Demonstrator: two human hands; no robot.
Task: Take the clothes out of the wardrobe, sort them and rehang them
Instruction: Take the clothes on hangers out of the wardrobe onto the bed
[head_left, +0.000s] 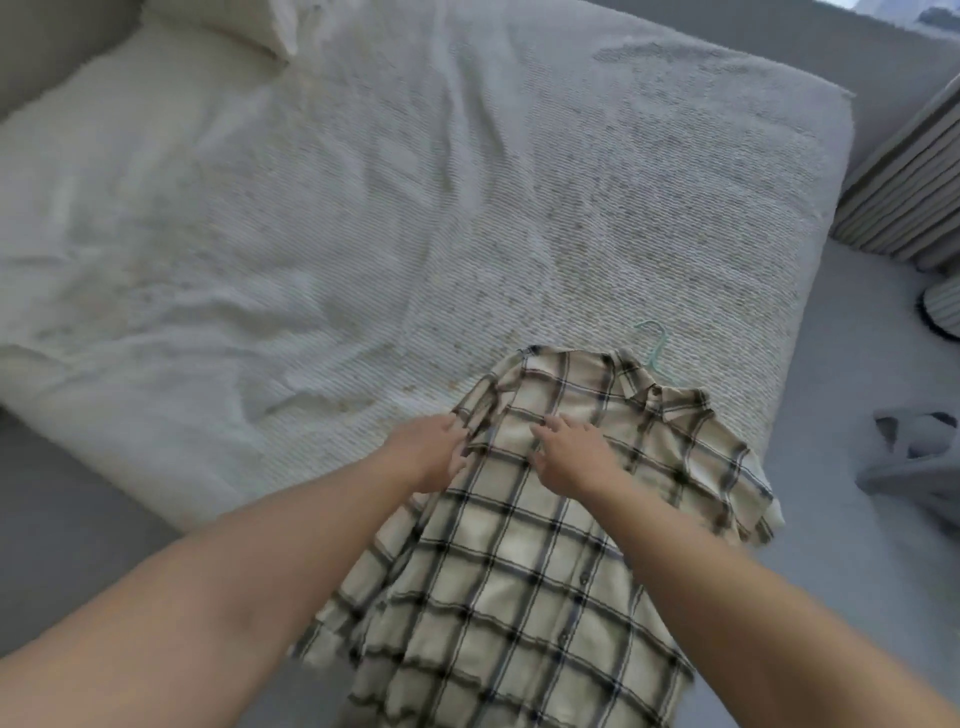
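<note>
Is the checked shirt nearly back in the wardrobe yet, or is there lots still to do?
Not yet. Done: the plaid shirt is out and lying on the bed, with its green hanger still in the collar. In hand: the left hand grips the shirt's edge while the right hand rests flat on it. Left: sorting and rehanging. No wardrobe shows, and a grey garment lies on the floor.

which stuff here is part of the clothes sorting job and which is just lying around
Part of the job: plaid shirt on the bed; mint hanger poking out at its collar; left hand gripping the shirt's edge; right hand resting on it.

Lying about: pillow; grey garment on the floor; curtain.
</note>
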